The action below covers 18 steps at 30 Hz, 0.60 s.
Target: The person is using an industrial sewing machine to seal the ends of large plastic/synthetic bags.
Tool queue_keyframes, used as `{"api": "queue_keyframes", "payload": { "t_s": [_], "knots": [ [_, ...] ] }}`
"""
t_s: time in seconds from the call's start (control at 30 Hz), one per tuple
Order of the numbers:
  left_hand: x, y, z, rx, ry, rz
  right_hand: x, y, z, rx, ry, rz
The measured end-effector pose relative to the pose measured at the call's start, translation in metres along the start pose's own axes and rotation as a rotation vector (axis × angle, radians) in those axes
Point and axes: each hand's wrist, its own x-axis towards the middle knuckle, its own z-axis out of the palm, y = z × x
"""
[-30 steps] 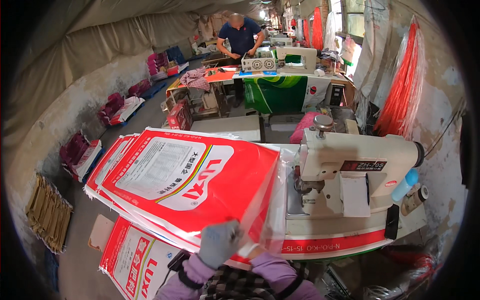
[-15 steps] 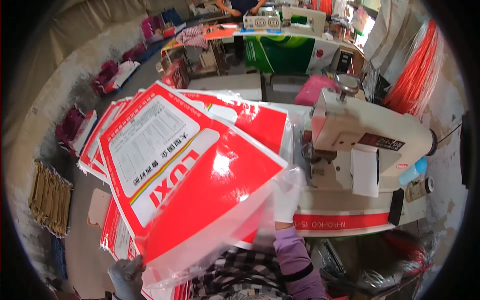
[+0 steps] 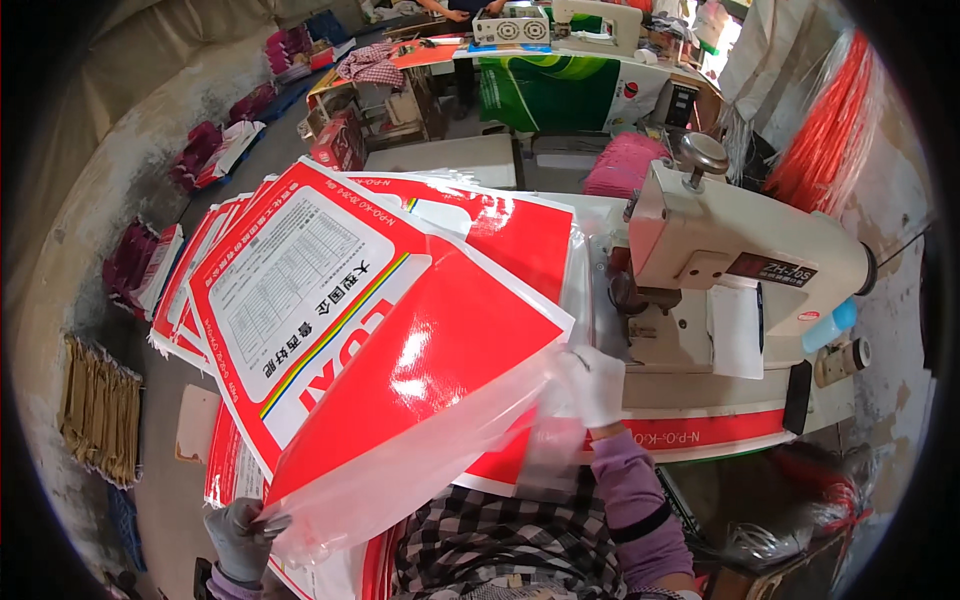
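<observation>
Head view, only one there is. The top bag (image 3: pixel 370 340), red and white with a clear liner sticking out of its open end, is lifted and tilted up off the pile, so I'd say it's about mid-way: picked up and held by both hands, but not yet at the sewing machine (image 3: pixel 740 270). Its mouth isn't under the machine head, so the stitching looks undone, as far as I can judge.

Left hand (image 3: pixel 240 535), grey glove, is closed around the lower left corner of the liner, pinching film and bag edge together. Right hand (image 3: pixel 592 385), white glove, is closed on the liner at the bag's right corner, just beside the machine, which sits right of that hand and a bit above it.

Counts:
- bags in hand: one
- bags under it on the desk (image 3: pixel 690 430): one more clearly showing above the right hand, plus a fanned stack (image 3: pixel 190 290) left of the held bag, maybe four or five edges, too overlapped to count properly
- another bag (image 3: pixel 225 470) peeking out lower down, near the left hand
- sewing machines: one close by, a second (image 3: pixel 590 20) far up top on another desk
- one blue bottle (image 3: pixel 828 325) on the machine's right end
- one pink thread cone (image 3: pixel 620 165) beyond the machine
- one bundle of brown strips (image 3: pixel 100 410) on the floor, well left of the left hand
</observation>
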Motion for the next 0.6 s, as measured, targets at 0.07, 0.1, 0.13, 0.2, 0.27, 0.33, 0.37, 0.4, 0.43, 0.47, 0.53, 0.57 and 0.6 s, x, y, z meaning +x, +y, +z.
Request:
{"api": "queue_keyframes", "payload": {
  "t_s": [0.07,0.1,0.13,0.2,0.27,0.33,0.37,0.4,0.43,0.47,0.53,0.57,0.6],
  "knots": [
    [-0.001,-0.002,0.000,0.001,0.012,0.028,0.003,-0.004,-0.010,-0.086,0.103,-0.162],
    [0.000,-0.004,0.000,0.006,0.028,0.053,0.004,-0.012,-0.017,-0.168,0.203,-0.330],
    [0.001,-0.005,-0.001,0.007,0.026,0.054,0.005,-0.024,-0.021,-0.167,0.203,-0.327],
    [-0.001,-0.004,-0.001,0.014,0.019,0.073,0.005,-0.053,-0.035,-0.492,0.542,-0.787],
    [0.001,-0.004,0.002,0.007,0.041,0.068,-0.002,-0.028,-0.032,-0.418,0.427,-0.899],
    [0.001,-0.007,0.002,0.002,0.060,0.068,-0.006,-0.019,-0.027,-0.008,-0.034,-0.778],
    [0.002,-0.008,0.003,0.015,0.017,0.080,-0.006,-0.009,-0.016,0.147,0.011,-0.572],
    [0.002,-0.009,0.004,0.037,-0.026,0.084,-0.002,-0.003,-0.010,0.146,0.011,-0.571],
    [0.002,-0.008,0.005,0.036,-0.027,0.084,0.004,0.000,-0.007,0.134,-0.026,-0.395],
    [0.003,-0.009,0.005,0.062,-0.036,0.142,0.007,0.005,0.000,0.125,-0.061,-0.218],
    [0.003,-0.013,0.007,0.088,-0.047,0.203,0.015,0.021,0.004,0.080,-0.071,-0.167],
    [0.000,-0.017,0.005,0.137,-0.047,0.256,0.020,0.018,0.002,-0.024,-0.017,-0.271],
    [-0.002,-0.017,0.003,0.186,-0.048,0.308,0.025,0.015,0.002,-0.129,0.039,-0.375]
  ]
}}
